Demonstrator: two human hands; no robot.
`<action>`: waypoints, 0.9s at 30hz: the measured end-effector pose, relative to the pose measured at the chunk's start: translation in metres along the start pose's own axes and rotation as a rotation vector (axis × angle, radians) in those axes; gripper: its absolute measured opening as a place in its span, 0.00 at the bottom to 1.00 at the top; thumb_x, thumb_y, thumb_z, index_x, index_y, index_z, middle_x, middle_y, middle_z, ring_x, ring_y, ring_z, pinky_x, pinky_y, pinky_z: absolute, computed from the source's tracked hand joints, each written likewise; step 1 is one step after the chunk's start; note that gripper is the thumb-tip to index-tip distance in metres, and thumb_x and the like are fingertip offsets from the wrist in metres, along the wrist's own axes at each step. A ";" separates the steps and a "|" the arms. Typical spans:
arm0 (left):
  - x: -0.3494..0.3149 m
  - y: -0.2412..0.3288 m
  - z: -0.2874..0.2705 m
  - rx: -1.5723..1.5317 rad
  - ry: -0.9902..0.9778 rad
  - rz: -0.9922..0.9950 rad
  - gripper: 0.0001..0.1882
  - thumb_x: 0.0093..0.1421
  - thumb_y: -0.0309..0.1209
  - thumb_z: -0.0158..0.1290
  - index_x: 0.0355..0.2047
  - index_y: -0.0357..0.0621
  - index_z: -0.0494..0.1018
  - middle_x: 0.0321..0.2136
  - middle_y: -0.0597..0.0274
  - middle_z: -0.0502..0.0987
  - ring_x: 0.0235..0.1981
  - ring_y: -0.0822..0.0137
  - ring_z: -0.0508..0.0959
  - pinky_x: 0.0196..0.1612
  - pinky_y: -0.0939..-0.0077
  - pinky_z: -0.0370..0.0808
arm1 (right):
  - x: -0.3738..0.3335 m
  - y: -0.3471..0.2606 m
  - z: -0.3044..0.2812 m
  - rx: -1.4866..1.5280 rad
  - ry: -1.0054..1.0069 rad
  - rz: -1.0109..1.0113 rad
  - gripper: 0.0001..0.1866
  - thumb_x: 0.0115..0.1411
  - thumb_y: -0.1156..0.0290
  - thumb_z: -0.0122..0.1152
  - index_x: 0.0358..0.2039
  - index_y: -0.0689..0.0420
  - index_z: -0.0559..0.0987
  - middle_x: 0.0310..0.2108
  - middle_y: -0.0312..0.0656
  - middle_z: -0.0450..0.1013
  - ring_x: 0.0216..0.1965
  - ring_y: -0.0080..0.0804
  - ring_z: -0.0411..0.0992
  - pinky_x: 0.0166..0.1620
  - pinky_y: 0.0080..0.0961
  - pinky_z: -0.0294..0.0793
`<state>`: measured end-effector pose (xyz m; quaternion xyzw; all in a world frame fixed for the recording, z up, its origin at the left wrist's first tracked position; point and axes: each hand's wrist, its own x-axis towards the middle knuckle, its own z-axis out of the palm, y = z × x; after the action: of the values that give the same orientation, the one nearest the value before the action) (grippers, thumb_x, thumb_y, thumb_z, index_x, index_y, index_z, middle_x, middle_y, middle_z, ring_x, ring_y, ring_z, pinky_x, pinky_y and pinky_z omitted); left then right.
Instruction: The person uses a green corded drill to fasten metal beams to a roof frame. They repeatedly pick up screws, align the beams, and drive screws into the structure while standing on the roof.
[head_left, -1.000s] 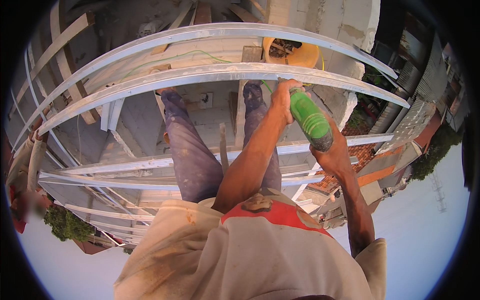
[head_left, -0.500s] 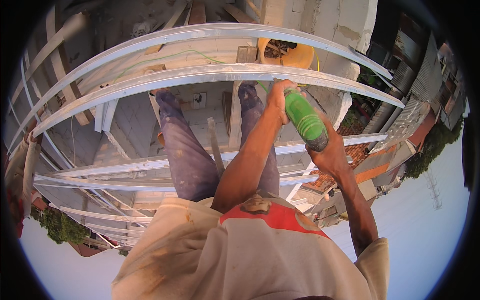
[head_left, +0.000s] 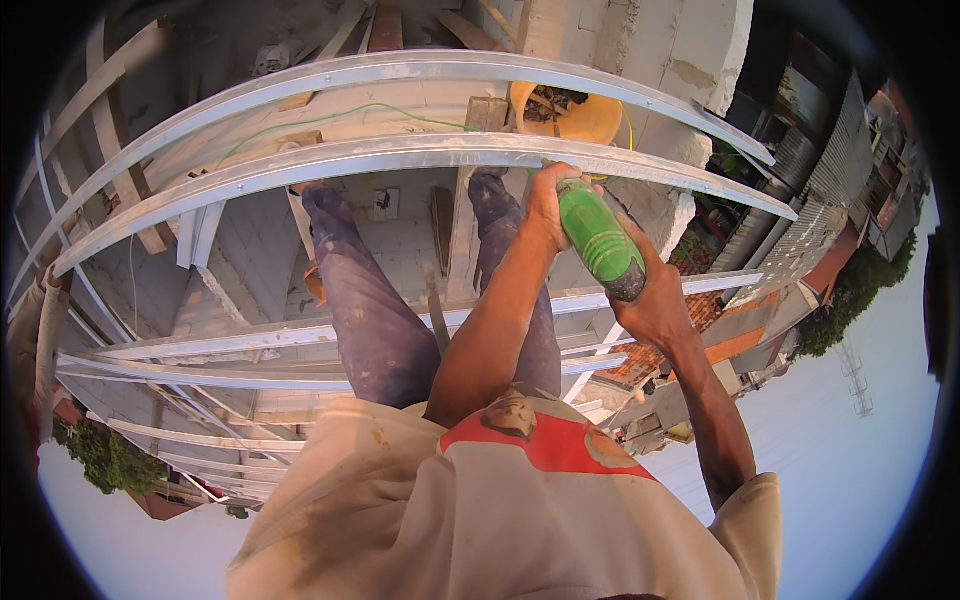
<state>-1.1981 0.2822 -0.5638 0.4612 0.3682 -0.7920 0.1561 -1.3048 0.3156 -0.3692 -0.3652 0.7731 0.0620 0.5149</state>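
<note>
A green power drill [head_left: 600, 235] is in both my hands, its front end up against a long silver metal beam [head_left: 440, 152]. My left hand [head_left: 546, 208] is closed around the drill's front end, close to the beam. Round the drill's rear and grip, my right hand [head_left: 652, 298] is closed too; its fingers are partly hidden behind the tool. The drill's tip and whatever it touches are hidden by my left hand and the beam. My legs [head_left: 375, 310] stand apart below, the feet partly behind the beam.
Another metal beam [head_left: 400, 70] runs parallel farther off, and a lower beam [head_left: 220, 342] passes behind my legs. Beyond the near beam, an orange-yellow bucket [head_left: 603, 120] holds debris, near a thin green cord [head_left: 370, 106]. A wooden plank [head_left: 465, 240] stands by my foot. Rooftops lie far below, right.
The whole view has shifted slightly, so the beams and drill appear a little farther left. Both hands keep their hold on the drill at the beam.
</note>
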 end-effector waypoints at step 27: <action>-0.145 0.164 -0.191 0.260 -0.090 0.615 0.24 0.62 0.38 0.63 0.56 0.43 0.74 0.40 0.53 0.82 0.37 0.57 0.86 0.43 0.62 0.85 | -0.036 -0.081 0.186 0.230 -0.361 -0.263 0.28 0.48 0.74 0.78 0.50 0.61 0.78 0.35 0.42 0.81 0.37 0.34 0.80 0.44 0.34 0.79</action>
<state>-0.9080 0.2963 -0.5710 0.5313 0.1003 -0.7678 0.3437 -1.1068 0.3631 -0.4025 -0.3847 0.6163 -0.0297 0.6865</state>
